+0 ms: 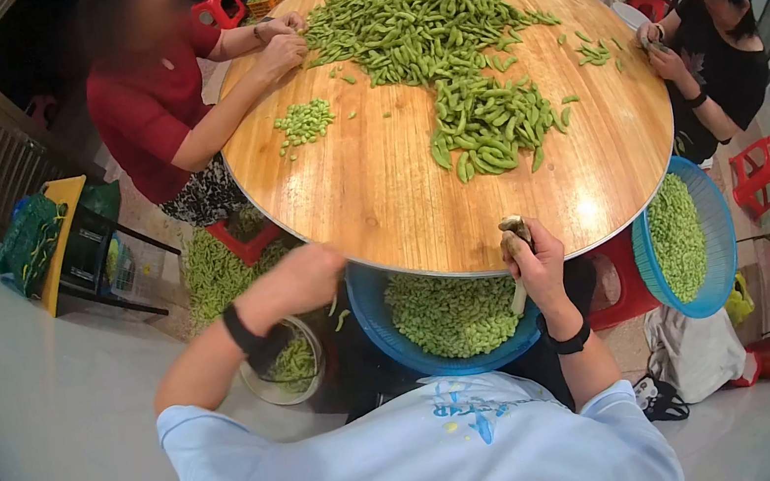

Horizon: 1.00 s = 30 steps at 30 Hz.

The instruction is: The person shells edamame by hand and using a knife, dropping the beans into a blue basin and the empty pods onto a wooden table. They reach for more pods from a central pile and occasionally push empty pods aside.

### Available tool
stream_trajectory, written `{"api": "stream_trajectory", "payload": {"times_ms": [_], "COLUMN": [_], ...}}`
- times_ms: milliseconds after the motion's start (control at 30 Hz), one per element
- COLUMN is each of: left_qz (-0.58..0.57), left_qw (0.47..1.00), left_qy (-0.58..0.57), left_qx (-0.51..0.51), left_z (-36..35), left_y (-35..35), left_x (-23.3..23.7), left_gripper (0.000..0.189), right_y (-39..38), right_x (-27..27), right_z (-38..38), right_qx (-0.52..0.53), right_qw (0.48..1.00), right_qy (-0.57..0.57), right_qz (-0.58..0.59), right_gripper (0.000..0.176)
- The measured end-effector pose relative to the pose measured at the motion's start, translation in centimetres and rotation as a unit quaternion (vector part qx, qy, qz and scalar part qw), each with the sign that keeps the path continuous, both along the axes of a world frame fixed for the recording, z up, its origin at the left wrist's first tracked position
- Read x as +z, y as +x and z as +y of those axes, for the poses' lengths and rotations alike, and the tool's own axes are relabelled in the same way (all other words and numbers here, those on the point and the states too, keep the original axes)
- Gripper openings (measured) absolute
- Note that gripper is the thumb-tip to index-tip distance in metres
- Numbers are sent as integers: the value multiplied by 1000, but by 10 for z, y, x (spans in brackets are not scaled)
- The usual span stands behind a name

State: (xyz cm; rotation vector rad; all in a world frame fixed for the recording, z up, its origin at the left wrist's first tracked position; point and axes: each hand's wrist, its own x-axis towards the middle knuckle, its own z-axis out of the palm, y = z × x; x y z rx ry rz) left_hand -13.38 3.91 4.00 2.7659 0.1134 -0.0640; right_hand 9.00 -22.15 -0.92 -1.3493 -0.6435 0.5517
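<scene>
My left hand [306, 274], smeared by motion, is at the table's left front edge, above a pail of green pods [292, 362]. Its fingers look curled, but the blur hides what they hold. Two loose green pieces [342, 320] are just below it. At the front edge of the round wooden table [381, 211], my right hand [540, 262] is closed. A dark piece shows at its top and a pale, narrow piece [518, 296] below; I cannot make out the kind. Beneath the edge, between my hands, a blue basin [376, 326] holds shelled green beans [452, 320].
A large heap of green bean pods [417, 22] covers the table's far middle. A small bean pile [305, 123] lies near a person in red [147, 97]. Another person [724, 40] sits at right, near a second blue basin [725, 234] and red stools [760, 174].
</scene>
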Motion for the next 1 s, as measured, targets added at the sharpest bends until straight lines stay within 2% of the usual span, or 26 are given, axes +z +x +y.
{"api": "stream_trajectory", "payload": {"times_ms": [33,100,167,200,267,367,433,467,567,667,733,767,800,833,900,933,1000], "left_qz": [16,228,12,-99,-218,-285,-186,-184,-174,-129,-107,-57,5,95,366,367,104], "left_qw": [999,949,996,995,973,951,970,969,967,985,991,995,995,988,910,910,983], "left_qy": [43,217,89,22,52,54,31,14,0,-46,-28,-44,-7,62,157,158,129], "left_qx": [17,8,-2,-4,45,104,155,164,184,101,73,76,99,105,114,109,74], "left_z": [7,13,35,47,66,89,95,98,75,53,51,44,39,54,50,46,40], "left_y": [-4,26,71,101,161,219,232,233,204,141,84,56,28,2,-24,-19,-2], "left_x": [14,44,25,12,-6,-34,-46,-56,-54,-44,-46,-26,-9,-13,21,27,35], "left_gripper": [16,16,18,18,18,20,20,19,15,13,14,14,14,15,15,15,12], "right_y": [-1,0,0,0,0,2,3,2,4,5,3,4,4,5,4,3,3], "right_x": [-1,-2,-4,-4,-2,1,-2,-1,-5,-6,-7,-7,-6,-7,-11,-9,-8], "right_z": [1,1,2,2,1,1,1,1,-2,-1,-1,-2,-4,-3,-1,1,0], "right_qx": [-2,1,2,0,-4,-4,0,-3,3,6,-3,-5,-3,-11,7,2,3], "right_qw": [1000,1000,999,999,1000,1000,1000,1000,1000,1000,1000,1000,1000,1000,999,998,999], "right_qy": [-2,-7,4,4,-11,-12,-3,-2,6,23,15,7,2,4,15,6,11], "right_qz": [-11,-25,-33,-36,1,6,-1,2,16,-10,-2,1,2,6,-32,-62,-49], "right_gripper": [14,13,13,13,13,13,14,14,16,16,17,17,17,17,16,16,16]}}
